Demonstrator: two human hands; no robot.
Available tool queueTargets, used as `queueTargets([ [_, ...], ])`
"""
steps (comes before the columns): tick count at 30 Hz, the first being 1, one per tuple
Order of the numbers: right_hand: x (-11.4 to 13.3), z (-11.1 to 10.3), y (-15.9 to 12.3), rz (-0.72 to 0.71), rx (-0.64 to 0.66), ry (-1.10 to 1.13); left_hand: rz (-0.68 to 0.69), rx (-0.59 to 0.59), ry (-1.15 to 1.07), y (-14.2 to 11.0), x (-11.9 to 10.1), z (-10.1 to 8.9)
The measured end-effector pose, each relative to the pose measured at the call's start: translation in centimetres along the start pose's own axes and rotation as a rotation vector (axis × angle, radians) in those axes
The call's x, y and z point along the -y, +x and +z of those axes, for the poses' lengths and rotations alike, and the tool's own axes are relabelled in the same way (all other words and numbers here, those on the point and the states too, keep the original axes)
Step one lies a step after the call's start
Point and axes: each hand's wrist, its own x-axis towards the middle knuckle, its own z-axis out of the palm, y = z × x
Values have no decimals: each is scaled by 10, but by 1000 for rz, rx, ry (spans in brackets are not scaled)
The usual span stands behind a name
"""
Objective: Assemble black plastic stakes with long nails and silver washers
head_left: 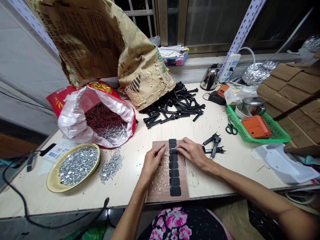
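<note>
A pinkish-brown board (185,186) lies at the table's front edge, with a column of flat black rounded pads (174,173) down it and pale specks left of them. Over the board's upper left, my left hand (153,161) has its thumb and fingers drawn together; anything between them is hidden. My right hand (193,152) reaches in from the right, its fingertips closed at the right edge of a black pad (173,151) near the top of the column. Just beyond that hand lie several black plastic clip-ended parts (214,146).
A heap of black parts (177,105) spills from a paper sack (142,73). Left are a bag of nails (105,121), a yellow bowl (53,181) of metal washers and loose washers (111,166). Right are scissors (231,127), a green basket (277,137) and cardboard boxes (292,90).
</note>
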Motion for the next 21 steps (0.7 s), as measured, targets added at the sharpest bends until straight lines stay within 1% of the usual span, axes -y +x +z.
queueTargets([
  [3,-15,2,10,-18,-23,-92,138,-175,241,-2,7,-5],
  [5,-21,6,12,-46,-20,-147,253,-234,406,-4,18,-6],
  [7,-22,12,7,-108,3,-166,358,-249,537,-6,32,-2],
  [8,-21,14,3,-164,26,-167,397,-247,582,-7,39,1],
  [10,-16,18,-7,-328,105,-152,436,-240,633,-8,51,6],
  [11,-14,18,-10,-384,135,-143,440,-238,647,-8,56,9],
  [12,-13,17,-12,-396,144,-135,437,-238,657,-8,59,11],
  [13,-12,15,-12,-366,132,-130,431,-237,665,-8,61,12],
  [15,-11,10,-11,-251,71,-134,422,-236,670,-7,64,12],
  [16,-9,9,-11,-223,50,-140,422,-238,669,-6,64,12],
  [17,-6,7,-12,-270,63,-144,425,-241,667,-6,65,11],
  [19,-1,5,-16,-541,170,-134,432,-243,671,-5,66,10],
  [20,1,4,-17,-630,204,-134,434,-244,680,-5,67,10],
  [21,2,2,-16,-642,201,-158,434,-243,691,-5,67,10],
])
